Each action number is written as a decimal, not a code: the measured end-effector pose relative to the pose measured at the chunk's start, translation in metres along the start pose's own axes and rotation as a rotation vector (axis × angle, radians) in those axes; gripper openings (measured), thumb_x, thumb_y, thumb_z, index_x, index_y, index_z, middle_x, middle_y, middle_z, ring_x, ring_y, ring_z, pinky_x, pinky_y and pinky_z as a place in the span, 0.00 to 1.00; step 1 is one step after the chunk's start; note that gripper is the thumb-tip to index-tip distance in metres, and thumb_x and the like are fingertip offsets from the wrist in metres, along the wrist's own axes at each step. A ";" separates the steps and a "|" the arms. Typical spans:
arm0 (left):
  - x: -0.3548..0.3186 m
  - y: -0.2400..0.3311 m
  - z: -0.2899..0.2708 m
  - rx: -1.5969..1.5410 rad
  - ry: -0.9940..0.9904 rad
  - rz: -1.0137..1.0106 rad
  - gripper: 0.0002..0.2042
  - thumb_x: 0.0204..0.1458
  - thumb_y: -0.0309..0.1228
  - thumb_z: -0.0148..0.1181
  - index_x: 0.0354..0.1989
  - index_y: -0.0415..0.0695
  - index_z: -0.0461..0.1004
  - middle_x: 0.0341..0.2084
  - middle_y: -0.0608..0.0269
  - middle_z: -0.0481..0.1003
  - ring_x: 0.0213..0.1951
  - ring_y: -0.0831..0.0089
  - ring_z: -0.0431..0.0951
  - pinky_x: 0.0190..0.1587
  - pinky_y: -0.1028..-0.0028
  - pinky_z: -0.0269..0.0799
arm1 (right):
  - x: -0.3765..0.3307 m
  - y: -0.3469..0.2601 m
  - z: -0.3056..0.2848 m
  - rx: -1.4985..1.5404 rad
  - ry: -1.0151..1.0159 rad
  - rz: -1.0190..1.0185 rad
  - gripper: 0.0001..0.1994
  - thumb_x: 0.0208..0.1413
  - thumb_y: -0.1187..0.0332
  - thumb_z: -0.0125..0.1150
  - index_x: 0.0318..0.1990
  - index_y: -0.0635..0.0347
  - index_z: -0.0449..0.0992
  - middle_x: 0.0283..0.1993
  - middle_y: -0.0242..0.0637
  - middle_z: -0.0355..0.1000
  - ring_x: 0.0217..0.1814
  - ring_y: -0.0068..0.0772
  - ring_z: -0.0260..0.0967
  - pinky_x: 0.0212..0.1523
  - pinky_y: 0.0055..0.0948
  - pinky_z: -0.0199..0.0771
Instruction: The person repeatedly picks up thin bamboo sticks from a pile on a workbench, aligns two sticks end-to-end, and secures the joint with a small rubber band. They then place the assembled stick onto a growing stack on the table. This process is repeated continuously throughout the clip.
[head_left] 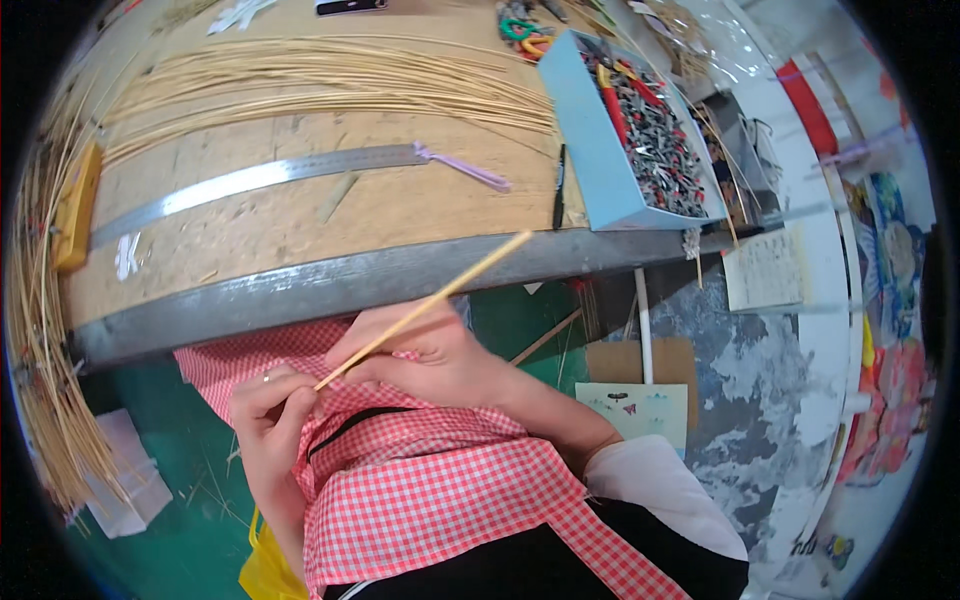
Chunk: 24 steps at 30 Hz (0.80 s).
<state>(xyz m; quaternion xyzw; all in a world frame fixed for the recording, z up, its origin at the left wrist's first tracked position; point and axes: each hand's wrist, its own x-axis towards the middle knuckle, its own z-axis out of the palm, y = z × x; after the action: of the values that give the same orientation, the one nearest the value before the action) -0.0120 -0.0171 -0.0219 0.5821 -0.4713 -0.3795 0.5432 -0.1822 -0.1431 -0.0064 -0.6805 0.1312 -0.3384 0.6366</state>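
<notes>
A thin pale stick (440, 292), bamboo-like, slants across my lap in front of the table edge, its far end up and to the right. My left hand (272, 405), with a ring on one finger, pinches its lower end. Farther along, my right hand (425, 350) grips the same stick between thumb and fingers. Both hands are above a red-and-white checked apron (430, 495). Whatever else lies within the fingers is hidden.
On the wooden table (385, 215) lie a bundle of long thin sticks (330, 85), a metal ruler (270, 178) and a black pen (559, 190). A light-blue box (590, 150) of small clips with pliers stands at the right. More sticks (50, 350) hang at the left.
</notes>
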 end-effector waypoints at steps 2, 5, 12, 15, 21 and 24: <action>-0.001 0.001 0.000 0.022 0.059 0.004 0.05 0.47 0.22 0.58 0.26 0.30 0.75 0.17 0.60 0.72 0.20 0.78 0.69 0.22 0.79 0.61 | 0.006 -0.006 -0.025 -0.142 0.121 -0.084 0.07 0.50 0.78 0.60 0.37 0.68 0.78 0.34 0.39 0.76 0.31 0.25 0.72 0.32 0.23 0.74; -0.002 -0.001 -0.003 0.024 0.108 -0.020 0.06 0.48 0.22 0.58 0.26 0.30 0.75 0.17 0.60 0.71 0.20 0.78 0.69 0.22 0.79 0.60 | 0.010 -0.037 -0.100 -0.297 0.533 -0.024 0.08 0.55 0.76 0.54 0.38 0.69 0.78 0.32 0.40 0.76 0.28 0.24 0.72 0.31 0.24 0.74; -0.002 -0.004 -0.011 0.075 0.166 -0.013 0.09 0.51 0.26 0.57 0.25 0.31 0.75 0.17 0.66 0.68 0.20 0.82 0.64 0.21 0.81 0.54 | -0.026 -0.072 -0.307 -1.429 0.610 0.404 0.10 0.48 0.71 0.61 0.38 0.65 0.79 0.35 0.46 0.77 0.35 0.38 0.75 0.39 0.30 0.72; -0.002 -0.005 -0.011 0.068 0.181 -0.012 0.08 0.50 0.25 0.57 0.25 0.31 0.75 0.17 0.65 0.68 0.20 0.82 0.65 0.22 0.81 0.55 | -0.029 -0.064 -0.327 -1.300 0.304 0.464 0.10 0.47 0.73 0.62 0.38 0.66 0.79 0.35 0.47 0.77 0.38 0.39 0.76 0.40 0.32 0.72; -0.002 -0.004 -0.009 0.083 0.175 -0.036 0.07 0.50 0.23 0.57 0.26 0.31 0.75 0.17 0.64 0.69 0.20 0.81 0.66 0.22 0.82 0.56 | -0.019 -0.059 -0.325 -1.366 0.231 0.565 0.11 0.44 0.74 0.64 0.37 0.66 0.78 0.35 0.47 0.76 0.38 0.41 0.75 0.41 0.33 0.72; -0.002 -0.003 -0.008 0.088 0.173 -0.037 0.07 0.50 0.23 0.57 0.26 0.31 0.76 0.17 0.64 0.69 0.21 0.81 0.67 0.22 0.82 0.56 | -0.023 -0.056 -0.327 -1.341 0.254 0.577 0.10 0.44 0.74 0.63 0.36 0.66 0.78 0.35 0.46 0.76 0.38 0.41 0.75 0.42 0.33 0.72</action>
<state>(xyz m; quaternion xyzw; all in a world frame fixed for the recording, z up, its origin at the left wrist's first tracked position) -0.0039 -0.0134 -0.0239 0.6447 -0.4281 -0.3168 0.5484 -0.4184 -0.3747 0.0272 -0.8174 0.5559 -0.0810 0.1277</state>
